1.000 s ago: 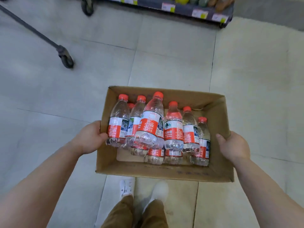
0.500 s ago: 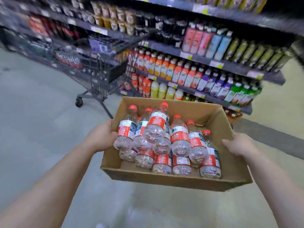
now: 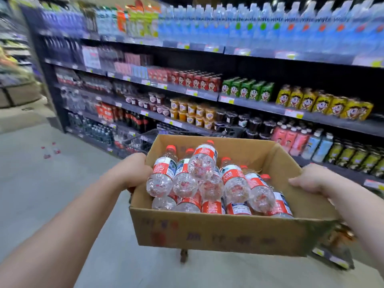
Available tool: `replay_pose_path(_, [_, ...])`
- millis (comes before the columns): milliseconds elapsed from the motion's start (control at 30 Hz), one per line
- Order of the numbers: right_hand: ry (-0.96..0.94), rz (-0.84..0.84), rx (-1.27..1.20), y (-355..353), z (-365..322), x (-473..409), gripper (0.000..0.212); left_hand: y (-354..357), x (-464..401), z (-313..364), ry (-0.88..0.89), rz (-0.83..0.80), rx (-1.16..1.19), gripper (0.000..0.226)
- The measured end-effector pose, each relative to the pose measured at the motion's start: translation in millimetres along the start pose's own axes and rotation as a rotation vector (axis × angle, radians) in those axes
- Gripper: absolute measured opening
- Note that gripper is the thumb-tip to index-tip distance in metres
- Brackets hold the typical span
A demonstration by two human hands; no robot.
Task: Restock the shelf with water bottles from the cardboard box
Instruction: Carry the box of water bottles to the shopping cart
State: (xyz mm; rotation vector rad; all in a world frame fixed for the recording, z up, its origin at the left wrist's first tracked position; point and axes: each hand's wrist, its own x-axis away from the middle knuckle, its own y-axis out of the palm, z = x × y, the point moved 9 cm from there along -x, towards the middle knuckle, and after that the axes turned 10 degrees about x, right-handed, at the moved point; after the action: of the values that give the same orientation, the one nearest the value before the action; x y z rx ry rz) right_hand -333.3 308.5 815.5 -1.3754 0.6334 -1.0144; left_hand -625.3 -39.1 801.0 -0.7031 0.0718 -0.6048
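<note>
Your left hand (image 3: 133, 171) and right hand (image 3: 311, 180) have their fingers clamped on the side walls of the cardboard box (image 3: 220, 233), water bottles (image 3: 207, 179) heaped inside. Keep it level nearing the shelf (image 3: 259, 102) so the top bottle stays put.

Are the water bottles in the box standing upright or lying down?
Lying down: the water bottles are piled on their sides in the cardboard box, bases toward the camera.
</note>
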Motion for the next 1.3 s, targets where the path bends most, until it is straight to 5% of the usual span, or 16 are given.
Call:
replay_pose_path(333, [-0.083, 0.074, -0.077, -116, -141, -91, 0.049, -106, -98, -1, -0.064, 0.115, 0.127, 0.011])
replay_pose_path(833, [-0.122, 0.001, -0.063, -121, -418, -258, 0.055, -243, -380, -91, -0.062, 0.078, 0.028, 0.007])
replay_pose_path(1067, [0.027, -0.006, -0.101, -113, -440, -353, 0.052, -208, -532, -85, -0.007, -0.040, 0.043, 0.016])
replay_pose_path(1167, [0.078, -0.040, -0.080, -99, -443, -402, 0.049, -176, -594, -89, -0.034, -0.101, 0.040, 0.003])
replay_pose_path(1300, [0.141, -0.085, -0.090, -79, -453, -468, 0.050, -140, -678, -98, -0.069, -0.186, 0.012, 0.020])
